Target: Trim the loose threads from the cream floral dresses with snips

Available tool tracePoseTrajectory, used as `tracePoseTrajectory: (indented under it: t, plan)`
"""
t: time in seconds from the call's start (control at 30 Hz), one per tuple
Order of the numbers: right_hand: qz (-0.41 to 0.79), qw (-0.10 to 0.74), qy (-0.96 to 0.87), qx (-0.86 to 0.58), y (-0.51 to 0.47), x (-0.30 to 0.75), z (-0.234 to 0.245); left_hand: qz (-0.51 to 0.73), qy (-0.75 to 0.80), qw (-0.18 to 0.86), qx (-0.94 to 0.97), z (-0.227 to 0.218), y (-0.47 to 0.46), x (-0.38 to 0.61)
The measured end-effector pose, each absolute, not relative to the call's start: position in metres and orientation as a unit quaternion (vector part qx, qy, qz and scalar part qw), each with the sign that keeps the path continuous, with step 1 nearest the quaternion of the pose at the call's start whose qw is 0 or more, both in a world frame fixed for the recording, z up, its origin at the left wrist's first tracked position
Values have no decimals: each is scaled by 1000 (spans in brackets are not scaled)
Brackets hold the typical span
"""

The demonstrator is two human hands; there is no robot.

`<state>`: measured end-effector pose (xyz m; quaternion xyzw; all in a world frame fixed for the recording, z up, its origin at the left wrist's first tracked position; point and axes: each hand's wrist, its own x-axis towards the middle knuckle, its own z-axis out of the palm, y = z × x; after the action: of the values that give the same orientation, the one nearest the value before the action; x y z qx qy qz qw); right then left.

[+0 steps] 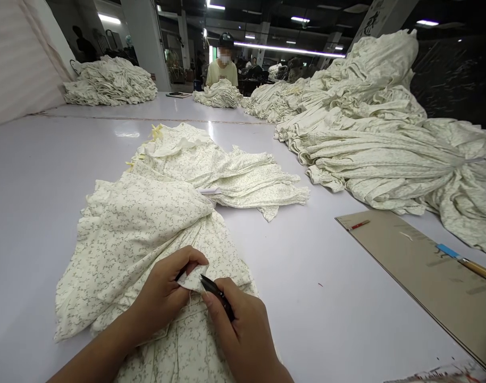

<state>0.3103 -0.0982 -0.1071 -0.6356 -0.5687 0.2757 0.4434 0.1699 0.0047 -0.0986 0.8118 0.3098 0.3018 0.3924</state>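
Cream floral garment (147,234) lies on the pale worktop (35,202) before the person; the left hand (163,295) pinches a fold of it with closed fingers (189,259), the right hand (246,335) grips a slim black tool (217,293) touching that fold

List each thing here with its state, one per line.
left hand, pinching a corner of the garment
right hand, holding the black tool, tip at that corner
garment, crumpled, spread on the table
smaller pile, rumpled, lying behind it
big heap, loosely piled at right
cardboard, flat, red pen lying on it
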Motion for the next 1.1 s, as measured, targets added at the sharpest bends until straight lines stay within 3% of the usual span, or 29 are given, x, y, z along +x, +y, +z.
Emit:
tracePoseTrajectory:
  t: [0.4,0.6,0.77,1.1]
  plan:
    - [287,446,-558,-639,-94,310,-107,301,337,401,797,-97,2,172]
    - [327,488,-532,-610,-82,312,-105,296,357,435,772,-88,3,171]
    - [339,519,-466,-631,-70,321,-102,217,343,517,754,-74,20,168]
    - [315,422,-553,-646,-91,322,-102,214,370,552,716,-76,19,169]
